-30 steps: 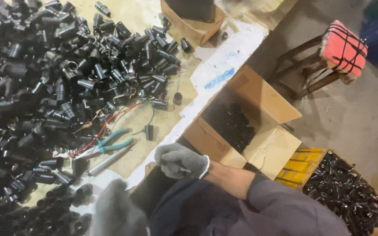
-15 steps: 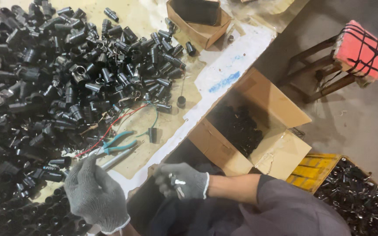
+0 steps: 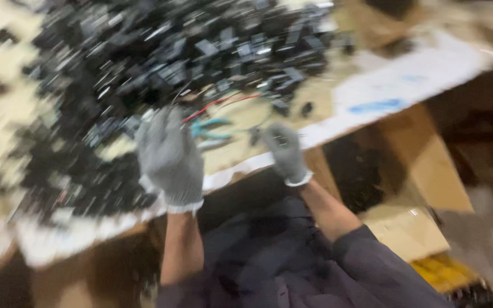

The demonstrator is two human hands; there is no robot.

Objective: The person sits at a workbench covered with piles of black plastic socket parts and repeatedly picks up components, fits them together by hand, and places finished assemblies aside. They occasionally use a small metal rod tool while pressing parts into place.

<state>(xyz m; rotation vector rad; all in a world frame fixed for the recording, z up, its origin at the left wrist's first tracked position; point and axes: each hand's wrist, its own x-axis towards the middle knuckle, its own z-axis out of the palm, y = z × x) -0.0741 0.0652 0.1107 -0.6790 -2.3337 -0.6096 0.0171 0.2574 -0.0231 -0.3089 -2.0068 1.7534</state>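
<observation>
We see open cardboard box (image 3: 423,171), dark parts inside | left hand (image 3: 169,157) spread flat over bench (image 3: 372,97) parts pile (image 3: 161,63) | right hand (image 3: 285,153) grip: cannot tell, blurred

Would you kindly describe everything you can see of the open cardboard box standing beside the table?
The cardboard box is plain brown, open at the top with its flaps spread outward; one pale flap lies toward the person. It stands below the table edge, on the right hand's side, tilted in view. Its inside is dark and seems to hold small black parts, though motion blur hides detail. Neither hand touches it.
</observation>
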